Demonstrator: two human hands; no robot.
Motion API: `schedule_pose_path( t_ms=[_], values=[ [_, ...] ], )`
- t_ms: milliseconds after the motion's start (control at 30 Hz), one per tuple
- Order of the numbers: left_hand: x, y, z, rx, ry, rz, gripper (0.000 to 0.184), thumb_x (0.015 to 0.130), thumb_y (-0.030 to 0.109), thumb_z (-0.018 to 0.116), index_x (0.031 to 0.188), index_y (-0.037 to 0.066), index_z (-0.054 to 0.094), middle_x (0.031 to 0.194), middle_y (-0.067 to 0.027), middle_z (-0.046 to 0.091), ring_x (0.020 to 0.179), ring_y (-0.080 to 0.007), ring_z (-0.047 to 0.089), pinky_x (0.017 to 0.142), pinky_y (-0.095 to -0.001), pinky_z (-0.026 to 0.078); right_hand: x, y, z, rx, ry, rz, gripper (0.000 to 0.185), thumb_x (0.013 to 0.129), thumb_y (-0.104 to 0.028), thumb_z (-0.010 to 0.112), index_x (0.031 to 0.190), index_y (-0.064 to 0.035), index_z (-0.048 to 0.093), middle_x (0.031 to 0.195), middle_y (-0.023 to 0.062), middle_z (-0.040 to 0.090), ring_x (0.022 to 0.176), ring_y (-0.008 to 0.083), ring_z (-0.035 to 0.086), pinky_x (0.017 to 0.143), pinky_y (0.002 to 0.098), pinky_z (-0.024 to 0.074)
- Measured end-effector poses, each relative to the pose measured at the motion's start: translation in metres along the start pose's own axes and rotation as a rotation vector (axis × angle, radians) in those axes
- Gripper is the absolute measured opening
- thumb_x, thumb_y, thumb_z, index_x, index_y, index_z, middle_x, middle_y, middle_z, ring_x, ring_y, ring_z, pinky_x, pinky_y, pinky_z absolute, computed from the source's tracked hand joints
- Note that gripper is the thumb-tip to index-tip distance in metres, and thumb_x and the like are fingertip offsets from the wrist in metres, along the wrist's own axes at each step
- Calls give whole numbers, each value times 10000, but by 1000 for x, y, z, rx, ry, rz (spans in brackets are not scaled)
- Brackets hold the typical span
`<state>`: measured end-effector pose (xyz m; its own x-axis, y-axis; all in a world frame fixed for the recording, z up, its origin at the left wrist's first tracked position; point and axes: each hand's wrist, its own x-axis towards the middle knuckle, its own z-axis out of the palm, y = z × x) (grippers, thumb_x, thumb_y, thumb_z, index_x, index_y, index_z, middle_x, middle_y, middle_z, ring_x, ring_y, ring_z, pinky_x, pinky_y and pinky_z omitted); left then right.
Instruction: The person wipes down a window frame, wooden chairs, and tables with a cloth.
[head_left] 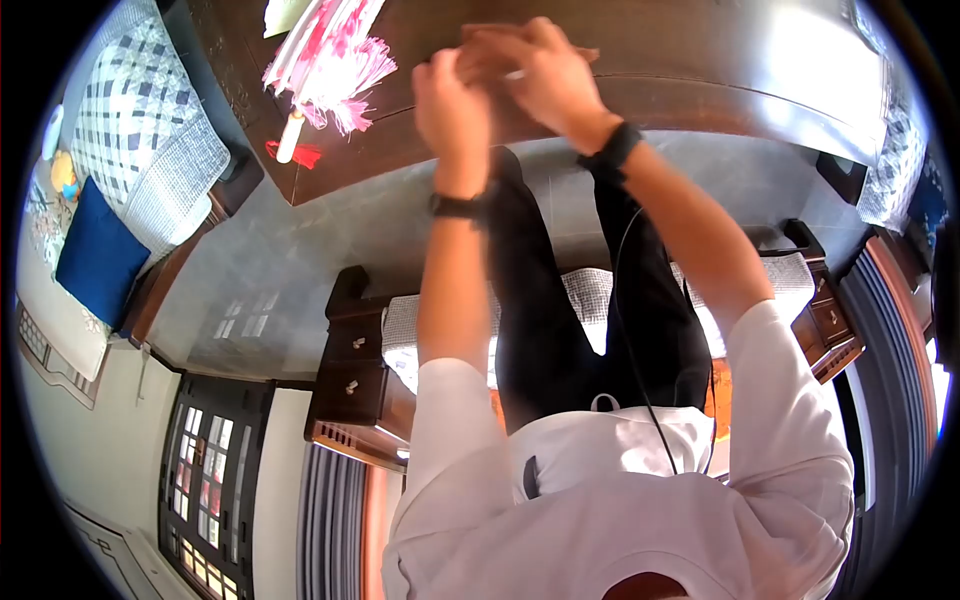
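My left hand [452,108] and my right hand [555,85] are close together over the near part of a dark brown wooden table [690,60]. They overlap, and motion blurs them. The right hand's fingers reach left across the left hand, whose fingers are partly hidden behind it. I see no object between them. Both wrists wear a dark band. Left of my left hand lies a folded pink-and-white thing like a small parasol [325,60], with fringe, a pale wooden handle and a red tassel [295,153]. Neither hand touches it.
The table's edge runs in front of my knees. Behind me stands a dark wooden bench with drawers [350,375] and a light woven cover [790,285]. At left is a sofa with a blue cushion [100,250]. A black cable [622,310] hangs along my front.
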<state>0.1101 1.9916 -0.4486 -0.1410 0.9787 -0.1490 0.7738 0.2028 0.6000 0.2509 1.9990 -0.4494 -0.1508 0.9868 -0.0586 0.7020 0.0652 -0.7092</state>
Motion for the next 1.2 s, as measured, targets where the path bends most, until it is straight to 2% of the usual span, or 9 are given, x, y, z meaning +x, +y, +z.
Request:
schedule_pose_path(
  t_ms=[300,567,667,800,867,967,1033,1133,1200],
  values=[
    [-69,40,32,-110,-201,16,353,795,5,638,1126,125,613,999,-145,578,904,-397,614,729,-473,518,-79,37,-51,-63,-89,191,605,670,-26,745,1245,-194,664,1010,111,557,976,323,585,825,405,525],
    [-86,9,-12,-24,-163,-154,376,798,-1,662,1146,131,612,1023,-127,579,934,-375,627,740,-446,526,-79,0,-2,0,-117,36,692,636,-25,804,1285,-213,653,1003,86,506,951,280,569,794,383,525],
    [-56,18,-17,24,-96,-196,353,813,3,668,1139,120,603,1023,-138,579,944,-373,625,764,-454,519,-44,-13,-5,80,-76,14,520,706,-4,697,1197,-177,683,1039,100,545,987,313,579,823,415,533],
    [-10,19,-9,-95,2,-249,308,820,29,681,1103,120,603,1010,-131,587,933,-375,626,752,-457,519,-1,-6,7,-19,-51,28,468,748,-56,679,1192,-201,682,1047,111,530,1032,330,563,837,427,530],
    [11,20,-6,91,11,-175,280,819,38,677,1077,129,620,991,-121,597,926,-366,631,740,-452,522,18,-10,2,9,46,27,312,872,-117,643,1182,-129,676,1025,76,643,938,261,627,779,356,533],
    [18,26,5,67,67,-177,232,848,38,616,1064,121,633,994,-122,602,920,-352,638,747,-434,529,27,-3,-1,-24,108,34,220,937,-174,605,1113,-81,699,978,47,720,883,223,657,692,309,525],
    [6,32,14,60,85,-187,199,868,63,595,1056,117,633,999,-125,604,922,-353,638,748,-432,529,24,-4,-18,-189,73,-93,316,869,-173,646,1180,-144,692,999,56,674,969,260,626,705,346,539],
    [-9,52,27,-3,70,-204,154,899,99,550,1040,99,613,1016,-145,594,917,-367,634,735,-447,527,1,20,-27,-77,-1,34,508,782,-131,711,1272,-253,653,1030,64,553,1013,283,595,756,392,553],
    [-26,63,48,-166,83,-259,126,907,107,539,1018,94,597,1001,-159,576,896,-379,634,709,-473,528,-20,39,-42,-87,-41,87,541,773,-161,762,1291,-265,644,1033,70,566,960,277,609,759,400,543]
  ],
)
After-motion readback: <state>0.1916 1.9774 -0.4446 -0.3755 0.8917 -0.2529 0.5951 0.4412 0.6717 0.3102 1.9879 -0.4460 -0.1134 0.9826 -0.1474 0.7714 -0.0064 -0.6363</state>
